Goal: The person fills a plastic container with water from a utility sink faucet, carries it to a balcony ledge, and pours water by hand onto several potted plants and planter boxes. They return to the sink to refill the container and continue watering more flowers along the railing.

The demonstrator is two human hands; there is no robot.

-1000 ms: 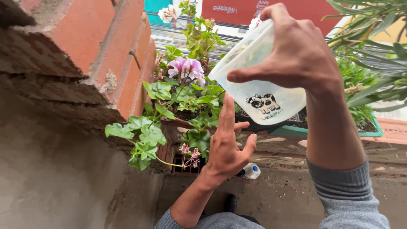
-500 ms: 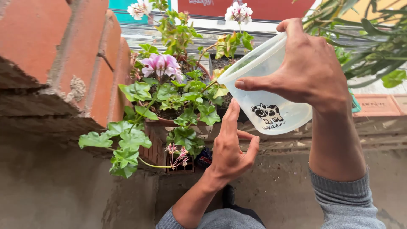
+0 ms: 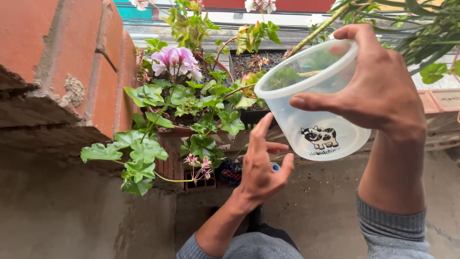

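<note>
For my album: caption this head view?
Right hand tilts translucent plastic tub toward pink-flowered potted geranium; open left hand below.

A brick wall (image 3: 62, 72) closed off the whole left side, and geranium leaves (image 3: 139, 160) trailed out from it into the lower middle. Straight ahead, potted plants (image 3: 191, 96) with a pink flower head (image 3: 175, 60) filled the ledge, leaving little open gap among the stems. The tilted translucent plastic tub (image 3: 311, 105), held by the right hand (image 3: 378, 86), blocked the upper right, with thin green leaves (image 3: 426, 43) crowding behind it. The left hand (image 3: 261, 168) stood just under the tub, fingers spread. Open room lay low, over the grey concrete floor (image 3: 326, 211) between the two forearms.
</note>
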